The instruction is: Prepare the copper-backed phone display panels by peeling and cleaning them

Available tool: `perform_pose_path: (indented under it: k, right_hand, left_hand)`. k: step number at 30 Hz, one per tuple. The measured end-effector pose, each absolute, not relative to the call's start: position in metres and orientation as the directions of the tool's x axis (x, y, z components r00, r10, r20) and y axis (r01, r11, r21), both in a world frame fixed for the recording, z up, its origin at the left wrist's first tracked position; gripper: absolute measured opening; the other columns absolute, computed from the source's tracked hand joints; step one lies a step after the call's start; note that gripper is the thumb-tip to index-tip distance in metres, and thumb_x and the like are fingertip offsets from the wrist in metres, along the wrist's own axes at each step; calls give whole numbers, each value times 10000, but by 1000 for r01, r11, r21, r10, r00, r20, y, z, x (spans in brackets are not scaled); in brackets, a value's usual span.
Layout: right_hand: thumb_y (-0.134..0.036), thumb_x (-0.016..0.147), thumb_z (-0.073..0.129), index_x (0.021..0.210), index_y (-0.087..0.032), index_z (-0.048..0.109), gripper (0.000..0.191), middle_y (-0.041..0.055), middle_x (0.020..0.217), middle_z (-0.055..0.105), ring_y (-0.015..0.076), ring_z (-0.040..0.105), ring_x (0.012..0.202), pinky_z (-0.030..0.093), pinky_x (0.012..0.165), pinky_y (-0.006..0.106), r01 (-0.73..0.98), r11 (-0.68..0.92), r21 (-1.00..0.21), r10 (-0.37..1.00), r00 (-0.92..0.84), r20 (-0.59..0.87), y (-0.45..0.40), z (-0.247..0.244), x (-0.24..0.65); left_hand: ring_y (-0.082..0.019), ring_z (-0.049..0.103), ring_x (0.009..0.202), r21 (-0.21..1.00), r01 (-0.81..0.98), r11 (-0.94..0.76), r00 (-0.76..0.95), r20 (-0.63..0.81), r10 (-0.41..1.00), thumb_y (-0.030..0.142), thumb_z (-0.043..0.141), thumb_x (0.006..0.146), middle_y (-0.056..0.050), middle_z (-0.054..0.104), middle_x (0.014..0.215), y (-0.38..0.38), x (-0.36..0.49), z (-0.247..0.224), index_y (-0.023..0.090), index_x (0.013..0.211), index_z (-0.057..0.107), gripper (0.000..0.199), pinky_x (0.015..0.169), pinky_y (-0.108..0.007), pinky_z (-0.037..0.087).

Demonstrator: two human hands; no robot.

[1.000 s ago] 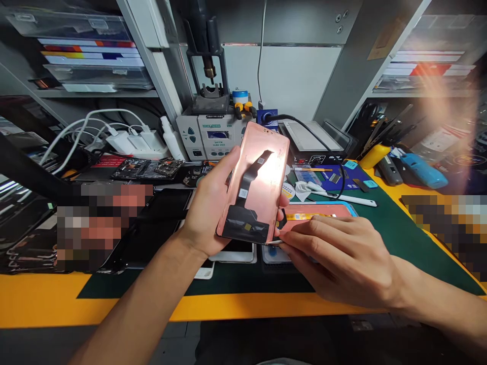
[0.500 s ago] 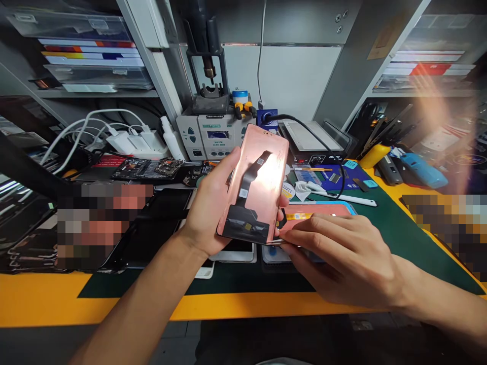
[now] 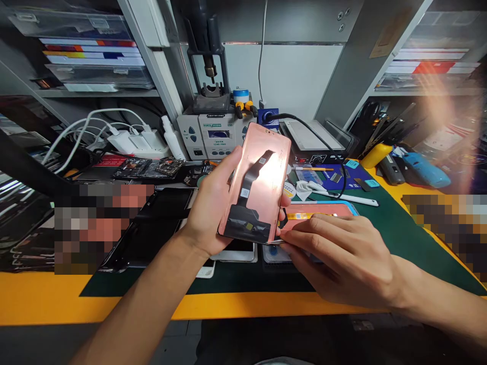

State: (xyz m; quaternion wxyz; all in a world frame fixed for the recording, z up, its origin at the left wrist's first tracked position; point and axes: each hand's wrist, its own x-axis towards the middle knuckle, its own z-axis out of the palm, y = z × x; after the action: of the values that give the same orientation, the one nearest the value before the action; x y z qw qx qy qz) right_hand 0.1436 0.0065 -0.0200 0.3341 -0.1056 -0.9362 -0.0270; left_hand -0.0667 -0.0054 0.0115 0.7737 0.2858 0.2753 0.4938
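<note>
My left hand (image 3: 213, 213) is wrapped round a phone screen panel (image 3: 272, 177), which is tilted with its copper-coloured back and black flex cable (image 3: 249, 180) facing me. The fingers of my right hand (image 3: 342, 253) are pressed together at the panel's lower right corner, pinching its edge. Behind my right hand, a second copper-backed panel (image 3: 331, 208) with a blue edge and an orange strip lies on the green mat (image 3: 407, 238). White-framed phones lie partly hidden below the held panel.
Black screens (image 3: 152, 233) lie to the left. At the back stand a soldering station (image 3: 216, 134) and a flat heating plate (image 3: 312, 137) with a black cable. A white-handled brush (image 3: 357, 199) and a blue tool (image 3: 429, 170) lie to the right.
The view has shifted very slightly. Both hands and the held panel keep nearly the same positions, with no visible change of grip.
</note>
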Motion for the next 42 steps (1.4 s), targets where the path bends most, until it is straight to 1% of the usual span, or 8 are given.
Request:
perform_pose_path:
  k: [6,12,19,23,28,34,38,42]
  right_hand:
    - [-61,904,653,994,-103,654,99,49,746,685,155,635,618,464,538,280,215,977,-8,172,-758,629,6,-20,145]
    - [-58,906,649,986,-128,644,107,26,720,673,136,622,599,457,541,261,224,975,5,171,-754,634,5,-19,145]
    - [-68,913,642,994,-135,639,106,26,730,687,138,642,611,472,553,256,241,969,56,150,-753,640,6,-18,146]
    - [-71,910,655,988,-121,640,95,43,750,700,142,650,617,471,541,259,238,971,13,172,-740,650,6,-20,146]
    - [-91,905,664,979,-130,652,85,46,787,710,140,633,624,454,538,272,238,970,-43,204,-713,671,5,-22,147]
    - [-74,879,689,975,-105,658,106,62,809,713,150,631,638,439,532,287,221,974,-39,191,-725,662,6,-24,146]
    - [-72,870,698,963,-93,669,100,66,782,706,152,611,616,425,517,294,226,974,-32,191,-734,652,6,-23,145]
    - [-48,875,688,936,-84,667,74,72,753,701,148,617,612,440,532,284,216,976,-27,182,-739,649,6,-21,145]
  left_hand:
    - [-320,749,713,727,-591,349,349,-159,923,590,274,991,-134,759,796,-5,-66,11,150,1279,656,650,581,-402,604]
    - [-324,752,803,713,-608,349,352,-152,924,595,329,979,-119,765,851,-5,-67,10,170,1268,658,611,631,-400,610]
    - [-317,748,813,699,-624,351,350,-152,924,572,332,987,-119,767,875,-4,-65,10,168,1240,670,584,650,-399,605]
    - [-315,746,820,694,-626,354,335,-171,927,571,354,980,-113,767,893,-3,-65,9,173,1235,677,573,657,-402,609]
    - [-314,748,804,708,-621,336,333,-150,931,572,327,986,-118,756,833,-4,-66,10,145,1189,697,600,651,-403,611]
    - [-335,752,836,716,-611,337,326,-161,932,579,330,985,-141,765,869,-5,-65,11,141,1212,685,608,705,-429,614]
    - [-335,754,792,715,-604,351,328,-178,928,588,326,980,-136,772,873,-6,-64,12,176,1275,662,608,673,-442,618]
    - [-337,754,763,725,-597,345,320,-179,930,570,311,991,-142,774,862,-7,-65,13,168,1319,636,612,616,-427,614]
